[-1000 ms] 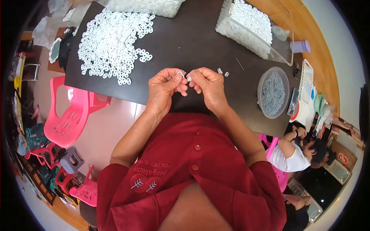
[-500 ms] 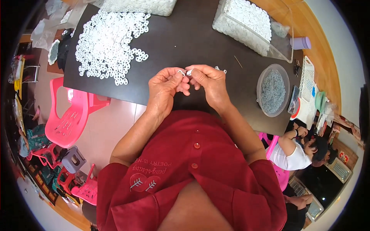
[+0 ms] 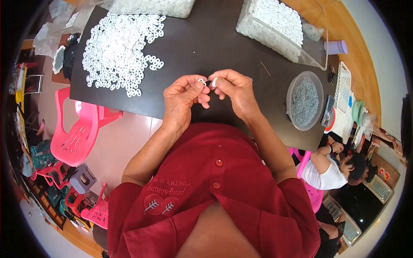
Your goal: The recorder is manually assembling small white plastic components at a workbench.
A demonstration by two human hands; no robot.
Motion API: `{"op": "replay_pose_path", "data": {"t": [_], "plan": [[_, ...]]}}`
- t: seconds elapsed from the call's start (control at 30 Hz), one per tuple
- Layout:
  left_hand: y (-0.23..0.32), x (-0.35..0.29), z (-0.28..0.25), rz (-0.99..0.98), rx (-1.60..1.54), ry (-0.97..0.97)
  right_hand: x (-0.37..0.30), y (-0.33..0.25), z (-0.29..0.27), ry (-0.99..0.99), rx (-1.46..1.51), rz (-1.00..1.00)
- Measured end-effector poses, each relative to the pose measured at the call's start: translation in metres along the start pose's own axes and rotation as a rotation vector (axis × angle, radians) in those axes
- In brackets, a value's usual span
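My left hand [image 3: 184,95] pinches a small white plastic piece [image 3: 202,81] between thumb and forefinger, its other fingers curled beneath. Close beside it, my right hand [image 3: 235,91] grips another small white piece [image 3: 214,81] the same way. A narrow gap separates the two pieces, both held just above the near part of the dark table [image 3: 206,38]. A heap of white oval pieces with two holes each [image 3: 120,51] is spread on the left of the table. On the right stands a clear round tub [image 3: 289,103] of small silvery metal parts [image 3: 305,103].
Clear bins of white pieces stand at the far edge, one at left [image 3: 150,8] and one at right [image 3: 271,32]. A thin stick [image 3: 265,69] lies near the tub. A purple cup [image 3: 336,47] and a pink chair [image 3: 79,133] flank the table. Someone in white [image 3: 322,172] sits at right.
The two white pieces have come slightly apart, and my right hand has turned a little. Loose pieces that lay beyond my right hand are now hidden behind it.
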State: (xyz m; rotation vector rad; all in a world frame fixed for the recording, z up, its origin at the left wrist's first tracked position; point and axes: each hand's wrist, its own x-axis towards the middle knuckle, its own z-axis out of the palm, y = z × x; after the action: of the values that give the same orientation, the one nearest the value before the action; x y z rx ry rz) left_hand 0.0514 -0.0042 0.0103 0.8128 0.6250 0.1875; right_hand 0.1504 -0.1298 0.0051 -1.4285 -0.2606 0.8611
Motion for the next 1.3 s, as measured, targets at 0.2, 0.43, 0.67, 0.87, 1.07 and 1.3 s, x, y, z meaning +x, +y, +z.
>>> {"op": "replay_pose_path", "data": {"t": [0.2, 0.43, 0.67, 0.87, 1.07, 1.3], "plan": [[0.000, -0.001, 0.001, 0.030, 0.067, 0.003, 0.001, 0.001, 0.000, 0.036, 0.032, 0.021], [-0.003, -0.002, -0.001, 0.032, 0.145, -0.019, -0.001, 0.000, 0.004, 0.105, 0.046, 0.006], [-0.005, -0.002, 0.000, 0.071, 0.186, -0.012, -0.001, -0.001, 0.006, 0.119, 0.050, 0.007], [-0.006, -0.003, -0.001, 0.076, 0.197, -0.020, -0.001, -0.002, 0.008, 0.126, 0.012, 0.008], [-0.007, -0.002, -0.002, 0.073, 0.229, -0.021, -0.001, -0.004, 0.010, 0.138, -0.039, 0.005], [-0.008, -0.002, -0.002, 0.091, 0.262, -0.017, -0.001, -0.003, 0.009, 0.130, -0.061, -0.020]]}}
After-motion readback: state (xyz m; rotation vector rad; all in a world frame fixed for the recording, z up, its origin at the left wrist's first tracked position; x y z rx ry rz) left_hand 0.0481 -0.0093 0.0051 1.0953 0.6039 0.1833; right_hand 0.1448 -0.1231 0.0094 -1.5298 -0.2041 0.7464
